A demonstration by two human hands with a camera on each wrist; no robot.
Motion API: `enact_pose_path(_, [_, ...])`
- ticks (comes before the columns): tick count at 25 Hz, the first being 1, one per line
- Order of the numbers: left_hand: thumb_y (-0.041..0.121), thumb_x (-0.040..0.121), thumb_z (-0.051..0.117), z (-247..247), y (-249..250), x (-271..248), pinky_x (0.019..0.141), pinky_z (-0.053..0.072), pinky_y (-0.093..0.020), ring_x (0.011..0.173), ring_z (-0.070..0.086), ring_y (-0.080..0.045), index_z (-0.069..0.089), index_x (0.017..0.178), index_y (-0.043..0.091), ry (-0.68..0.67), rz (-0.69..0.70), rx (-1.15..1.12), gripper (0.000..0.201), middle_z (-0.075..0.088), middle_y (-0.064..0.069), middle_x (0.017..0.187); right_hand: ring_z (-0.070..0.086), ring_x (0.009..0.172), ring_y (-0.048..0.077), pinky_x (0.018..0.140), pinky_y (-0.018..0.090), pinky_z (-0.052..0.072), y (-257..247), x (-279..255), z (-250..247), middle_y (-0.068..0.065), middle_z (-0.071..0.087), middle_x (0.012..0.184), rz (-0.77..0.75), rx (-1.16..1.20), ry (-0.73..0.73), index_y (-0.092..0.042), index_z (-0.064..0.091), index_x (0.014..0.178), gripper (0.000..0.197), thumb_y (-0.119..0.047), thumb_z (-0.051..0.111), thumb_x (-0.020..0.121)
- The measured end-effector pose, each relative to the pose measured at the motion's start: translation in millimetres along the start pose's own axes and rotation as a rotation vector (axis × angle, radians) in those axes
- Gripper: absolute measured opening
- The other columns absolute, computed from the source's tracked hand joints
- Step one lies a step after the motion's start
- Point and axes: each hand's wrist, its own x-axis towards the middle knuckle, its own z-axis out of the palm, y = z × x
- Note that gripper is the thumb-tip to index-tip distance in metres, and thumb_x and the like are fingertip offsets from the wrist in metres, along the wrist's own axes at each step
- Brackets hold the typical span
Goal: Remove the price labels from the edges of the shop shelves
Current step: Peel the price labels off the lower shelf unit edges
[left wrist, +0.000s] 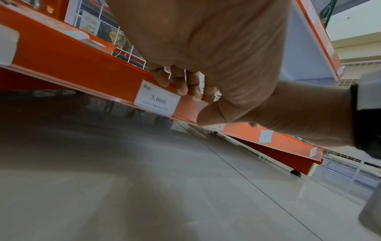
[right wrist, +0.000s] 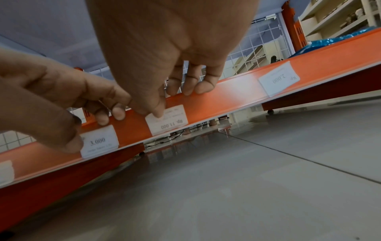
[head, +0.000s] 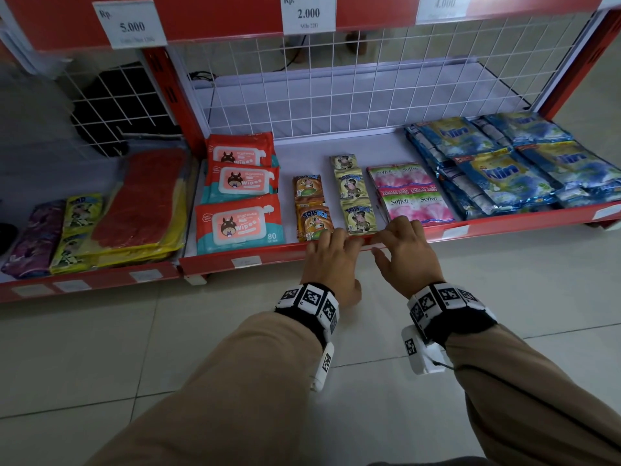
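The bottom shelf's red edge strip carries white price labels. My left hand has its fingers curled over the strip's top, just right of the "3.000" label, with the thumb at the strip's lower front. My right hand hooks its fingers over the strip too. Its thumb presses the top of the "11.000" label, which sits upside down in the strip. A "2.000" label lies further right. In the head view both hands hide the labels they work on.
More labels sit along the strip and on the upper shelf edge. Wipes packs, drink sachets and blue detergent packs lie on the shelf behind. Tiled floor lies below.
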Motion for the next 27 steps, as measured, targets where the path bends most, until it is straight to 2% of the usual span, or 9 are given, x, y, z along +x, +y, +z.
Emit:
enact_pose_path(2, [0.024, 0.074, 0.061, -1, -3, 0, 0.094, 0.036, -0.04, 0.119, 0.034, -0.027, 0.041, 0.131, 0.019, 0.007, 0.005, -0.047, 0.061, 0.04, -0.004, 0.129, 0.052, 0.089, 0.039, 0.072, 0.042, 0.049, 0, 3, 1, 0.019, 0.055, 0.1, 0.007, 0.006, 0.01, -0.006, 0.07, 0.084, 0.008, -0.002, 0.07, 0.076])
enact_pose_path(4, [0.021, 0.077, 0.058, -1, -6, 1, 0.095, 0.038, -0.039, 0.119, 0.036, -0.025, 0.042, 0.13, 0.017, 0.026, 0.013, -0.115, 0.056, 0.044, -0.004, 0.127, 0.052, 0.09, 0.039, 0.072, 0.044, 0.051, -2, 4, 1, 0.02, 0.054, 0.102, 0.009, -0.021, -0.018, -0.005, 0.069, 0.081, 0.009, 0.002, 0.068, 0.076])
enact_pose_path(9, [0.021, 0.086, 0.053, -1, -9, 3, 0.095, 0.039, -0.035, 0.117, 0.04, -0.022, 0.047, 0.127, 0.017, 0.083, 0.029, -0.175, 0.042, 0.049, -0.003, 0.124, 0.055, 0.087, 0.034, 0.068, 0.04, 0.05, 3, 15, -11, 0.015, 0.061, 0.094, 0.019, 0.09, -0.068, -0.007, 0.068, 0.08, 0.006, -0.001, 0.069, 0.078])
enact_pose_path(12, [0.029, 0.095, 0.046, 1, -9, 3, 0.095, 0.039, -0.035, 0.117, 0.041, -0.023, 0.048, 0.129, 0.016, 0.12, 0.025, -0.191, 0.037, 0.052, -0.004, 0.124, 0.062, 0.077, 0.023, 0.07, 0.032, 0.05, 7, 17, -13, 0.008, 0.067, 0.082, 0.2, 0.464, -0.038, -0.008, 0.066, 0.091, 0.01, -0.003, 0.067, 0.082])
enact_pose_path(15, [0.039, 0.099, 0.04, 1, -8, 4, 0.095, 0.038, -0.038, 0.115, 0.043, -0.025, 0.05, 0.128, 0.012, 0.131, 0.026, -0.203, 0.041, 0.054, -0.007, 0.123, 0.063, 0.074, 0.021, 0.071, 0.027, 0.055, -1, 17, -11, 0.014, 0.066, 0.086, 0.482, 0.803, -0.014, -0.001, 0.062, 0.106, 0.022, -0.001, 0.066, 0.084])
enact_pose_path(17, [0.041, 0.099, 0.04, 0, -9, 4, 0.092, 0.039, -0.039, 0.113, 0.045, -0.027, 0.053, 0.126, 0.009, 0.16, 0.022, -0.257, 0.043, 0.056, -0.009, 0.12, 0.063, 0.074, 0.022, 0.073, 0.029, 0.057, -10, 14, -11, 0.018, 0.065, 0.086, 0.635, 1.152, -0.046, 0.005, 0.061, 0.104, 0.018, 0.001, 0.063, 0.086])
enact_pose_path(19, [0.038, 0.099, 0.044, 1, -9, 4, 0.089, 0.041, -0.04, 0.109, 0.047, -0.029, 0.056, 0.121, 0.007, 0.197, 0.007, -0.318, 0.041, 0.058, -0.011, 0.115, 0.064, 0.076, 0.024, 0.078, 0.034, 0.057, -16, 12, -11, 0.02, 0.065, 0.087, 0.695, 1.332, -0.077, 0.002, 0.061, 0.098, 0.011, 0.001, 0.062, 0.087])
enact_pose_path(23, [0.027, 0.098, 0.048, 2, -10, 7, 0.075, 0.041, -0.04, 0.096, 0.049, -0.03, 0.06, 0.101, 0.005, 0.255, -0.035, -0.413, 0.025, 0.06, -0.012, 0.098, 0.07, 0.07, 0.016, 0.07, 0.028, 0.058, -20, 6, -8, 0.019, 0.069, 0.085, 0.67, 1.295, -0.136, 0.004, 0.063, 0.097, 0.012, -0.003, 0.064, 0.088])
enact_pose_path(27, [0.023, 0.096, 0.05, 2, -13, 9, 0.073, 0.04, -0.038, 0.095, 0.048, -0.029, 0.06, 0.098, 0.007, 0.25, -0.025, -0.419, 0.019, 0.059, -0.011, 0.097, 0.07, 0.07, 0.013, 0.06, 0.02, 0.054, -17, 3, -10, 0.015, 0.072, 0.083, 0.638, 1.191, -0.116, -0.004, 0.069, 0.094, 0.013, -0.015, 0.065, 0.089])
